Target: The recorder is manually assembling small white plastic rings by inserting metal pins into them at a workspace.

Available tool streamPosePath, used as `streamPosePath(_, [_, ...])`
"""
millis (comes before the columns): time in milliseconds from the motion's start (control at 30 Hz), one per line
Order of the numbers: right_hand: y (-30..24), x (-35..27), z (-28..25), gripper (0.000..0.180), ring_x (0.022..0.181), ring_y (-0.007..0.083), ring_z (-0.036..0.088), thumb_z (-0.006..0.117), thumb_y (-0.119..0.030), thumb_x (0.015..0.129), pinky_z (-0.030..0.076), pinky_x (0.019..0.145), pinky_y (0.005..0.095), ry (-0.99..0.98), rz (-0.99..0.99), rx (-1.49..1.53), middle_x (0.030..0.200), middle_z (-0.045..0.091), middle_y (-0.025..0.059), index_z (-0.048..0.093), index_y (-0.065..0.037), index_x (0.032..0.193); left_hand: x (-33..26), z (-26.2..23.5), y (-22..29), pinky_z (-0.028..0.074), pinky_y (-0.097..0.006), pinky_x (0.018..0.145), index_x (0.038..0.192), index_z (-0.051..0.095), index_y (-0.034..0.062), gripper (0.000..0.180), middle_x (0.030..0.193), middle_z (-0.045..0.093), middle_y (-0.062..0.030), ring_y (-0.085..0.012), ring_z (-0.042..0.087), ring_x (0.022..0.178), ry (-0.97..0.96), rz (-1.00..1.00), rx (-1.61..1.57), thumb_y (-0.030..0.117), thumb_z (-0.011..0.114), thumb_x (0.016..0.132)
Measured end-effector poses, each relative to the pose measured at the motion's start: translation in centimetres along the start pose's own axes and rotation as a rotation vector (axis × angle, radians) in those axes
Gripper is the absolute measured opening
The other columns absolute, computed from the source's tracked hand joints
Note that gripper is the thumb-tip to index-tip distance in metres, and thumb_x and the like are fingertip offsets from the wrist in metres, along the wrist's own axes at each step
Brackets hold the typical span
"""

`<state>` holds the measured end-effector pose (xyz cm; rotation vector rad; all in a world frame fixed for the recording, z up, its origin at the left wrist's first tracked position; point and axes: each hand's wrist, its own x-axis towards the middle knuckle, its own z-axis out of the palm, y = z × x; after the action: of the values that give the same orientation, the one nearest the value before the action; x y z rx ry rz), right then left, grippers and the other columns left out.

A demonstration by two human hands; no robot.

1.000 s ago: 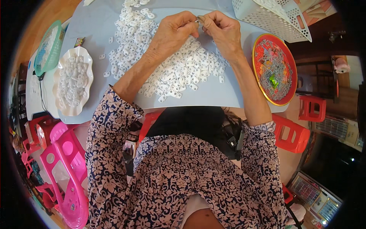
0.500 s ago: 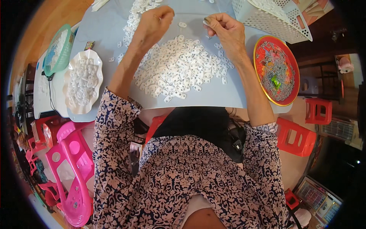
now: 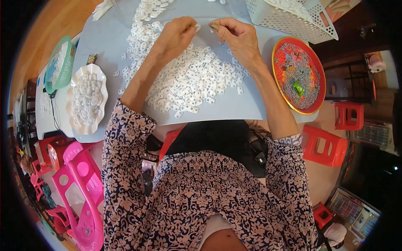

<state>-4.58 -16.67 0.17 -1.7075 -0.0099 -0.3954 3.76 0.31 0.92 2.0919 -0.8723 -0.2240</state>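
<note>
Over the far side of the grey table my left hand (image 3: pixel 178 37) is closed, and its fingertips pinch a small white plastic piece (image 3: pixel 197 27). Facing it a short gap away, my right hand (image 3: pixel 238 39) has thumb and forefinger pressed together; what they hold is too small to make out. Below both hands spreads a heap of small white plastic pieces (image 3: pixel 197 79), oval with two holes each. More of these reach up the table past my left forearm.
A red tray (image 3: pixel 323 85) of small grey screws sits at the right, below a white perforated basket (image 3: pixel 289 21). At the left stand a scalloped white dish (image 3: pixel 103 90) of white pieces and a green basket (image 3: pixel 67 69). Pink chair (image 3: pixel 86 201) and red stools (image 3: pixel 324 146) flank me.
My hands have come closer together. The white piece that showed alone between them is now at my left fingertips. The whole view has shifted slightly.
</note>
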Motion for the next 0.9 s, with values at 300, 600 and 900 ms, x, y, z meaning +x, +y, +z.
streamPosePath(300, [-0.9, -0.1, 0.2, 0.015, 0.066, 0.0051, 0.05, 0.063, -0.01, 0.085, 0.042, 0.059, 0.0194, -0.074, -0.059, 0.0, 0.075, 0.062, -0.0001, 0.067, 0.001, 0.095, -0.5, 0.8, -0.4, 0.045, -0.025, 0.072, 0.094, 0.064, -0.0017, 0.021, 0.081, 0.062, -0.0076, -0.0125, 0.055, 0.073, 0.032, -0.106, -0.936, 0.016, 0.053, 0.088])
streamPosePath(600, [-1.1, 0.0, 0.2, 0.022, 0.074, 0.0045, 0.056, 0.059, 0.002, 0.084, 0.047, 0.068, 0.0187, -0.18, -0.094, 0.001, 0.085, 0.062, 0.0018, 0.059, 0.001, 0.105, -0.6, 0.2, -0.4, 0.042, -0.024, 0.069, 0.083, 0.063, 0.0001, 0.021, 0.075, 0.059, -0.004, -0.0109, 0.05, 0.071, -0.041, -0.04, -0.808, 0.018, 0.053, 0.087])
streamPosePath(900, [-0.6, 0.0, 0.2, 0.022, 0.071, 0.0035, 0.056, 0.059, 0.003, 0.083, 0.047, 0.065, 0.017, -0.211, -0.072, 0.015, 0.082, 0.061, 0.0008, 0.059, 0.001, 0.105, -0.7, -0.4, -0.1, 0.041, -0.025, 0.064, 0.081, 0.06, 0.0024, 0.021, 0.071, 0.057, -0.0001, -0.0087, 0.051, 0.068, -0.058, 0.063, -0.408, 0.018, 0.049, 0.088])
